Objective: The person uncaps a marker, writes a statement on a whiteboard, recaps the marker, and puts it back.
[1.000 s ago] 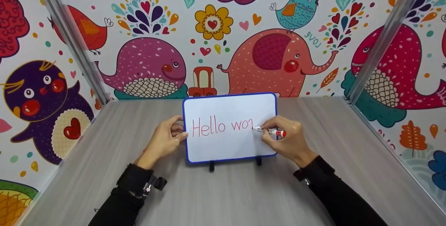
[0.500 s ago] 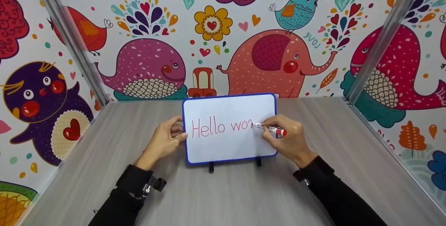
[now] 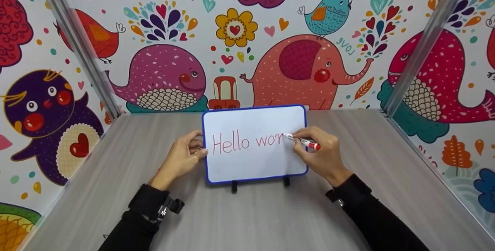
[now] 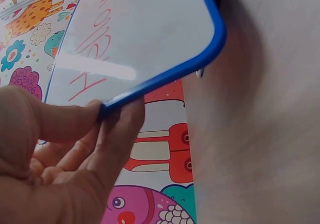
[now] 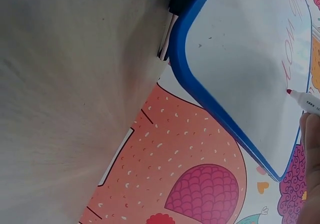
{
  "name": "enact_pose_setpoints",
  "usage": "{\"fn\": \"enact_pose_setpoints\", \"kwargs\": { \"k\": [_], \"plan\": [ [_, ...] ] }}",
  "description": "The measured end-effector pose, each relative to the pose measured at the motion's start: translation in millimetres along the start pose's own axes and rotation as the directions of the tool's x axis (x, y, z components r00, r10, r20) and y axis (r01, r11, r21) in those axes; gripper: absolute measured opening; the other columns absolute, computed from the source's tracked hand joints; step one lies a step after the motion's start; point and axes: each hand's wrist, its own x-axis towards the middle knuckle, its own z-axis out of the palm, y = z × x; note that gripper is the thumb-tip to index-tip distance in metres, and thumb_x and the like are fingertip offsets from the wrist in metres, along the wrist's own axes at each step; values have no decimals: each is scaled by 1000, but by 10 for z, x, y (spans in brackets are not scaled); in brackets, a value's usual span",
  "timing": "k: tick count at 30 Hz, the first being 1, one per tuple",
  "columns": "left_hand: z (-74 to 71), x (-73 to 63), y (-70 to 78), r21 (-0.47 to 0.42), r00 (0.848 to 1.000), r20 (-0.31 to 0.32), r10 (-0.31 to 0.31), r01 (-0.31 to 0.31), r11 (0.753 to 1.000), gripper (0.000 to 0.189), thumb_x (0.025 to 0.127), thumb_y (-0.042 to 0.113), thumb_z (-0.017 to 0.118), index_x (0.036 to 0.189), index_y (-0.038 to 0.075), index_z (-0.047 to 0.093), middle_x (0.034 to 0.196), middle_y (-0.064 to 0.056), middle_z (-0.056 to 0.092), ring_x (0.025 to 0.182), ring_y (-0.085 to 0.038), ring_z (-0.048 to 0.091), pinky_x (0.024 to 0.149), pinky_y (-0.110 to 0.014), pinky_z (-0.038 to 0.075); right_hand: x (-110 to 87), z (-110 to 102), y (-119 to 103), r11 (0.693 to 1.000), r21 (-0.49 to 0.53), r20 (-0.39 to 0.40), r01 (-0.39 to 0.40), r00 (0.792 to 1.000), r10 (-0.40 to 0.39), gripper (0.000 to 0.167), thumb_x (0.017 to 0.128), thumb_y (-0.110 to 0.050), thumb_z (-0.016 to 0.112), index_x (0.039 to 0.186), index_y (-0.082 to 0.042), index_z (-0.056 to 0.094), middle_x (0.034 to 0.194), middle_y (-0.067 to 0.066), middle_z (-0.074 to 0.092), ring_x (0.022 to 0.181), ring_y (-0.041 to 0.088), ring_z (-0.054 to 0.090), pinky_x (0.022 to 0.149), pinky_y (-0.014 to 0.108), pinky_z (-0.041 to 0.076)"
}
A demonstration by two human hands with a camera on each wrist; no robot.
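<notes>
From my end I see a rectangular whiteboard [image 3: 251, 166] with a blue rim, propped up on small black feet [image 3: 234, 187] in mid-scene, its left edge pinched by the person's left hand [image 3: 181, 158]. Red lettering [image 3: 247, 141] across it reads "Hello wor". I see a white marker [image 3: 309, 144] in the right hand [image 3: 324, 152], its red end pointing right and near, its red tip [image 5: 289, 91] by the last letter; whether it touches, I can't tell.

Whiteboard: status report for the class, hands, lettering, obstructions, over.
Left hand pinches left edge of whiteboard; right hand holds marker. Red lettering reads "Hello wor". No obstruction seen at marker tip.
</notes>
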Motion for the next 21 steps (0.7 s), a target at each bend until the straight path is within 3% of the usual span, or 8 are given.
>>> {"fn": "enact_pose_setpoints", "kwargs": {
  "k": [8,15,21],
  "plan": [
    [3,-14,-17,40,1000,-19,3,-2,999,51,108,-7,72,157,-4,63,119,-21,85,103,-26,81,87,-29,71,4,-2,-11,1000,11,-41,-3,999,3,20,92,8,90,109,-1,85,104,10,88,96,29,87,105,9,60],
    [13,-7,-9,33,1000,-17,2,-2,999,52,109,-7,71,160,-4,62,122,-22,85,104,-26,81,90,-36,74,26,-6,1,999,8,-65,-41,997,41,19,95,6,88,112,-1,85,107,13,88,99,32,86,106,9,60],
    [15,-3,-20,32,1000,-14,25,-25,999,52,109,-8,71,159,-4,62,120,-23,85,101,-26,81,86,-31,73,23,-1,10,998,23,-69,-56,996,58,22,95,6,88,114,-3,86,109,13,88,101,32,86,107,9,60]
  ]
}}
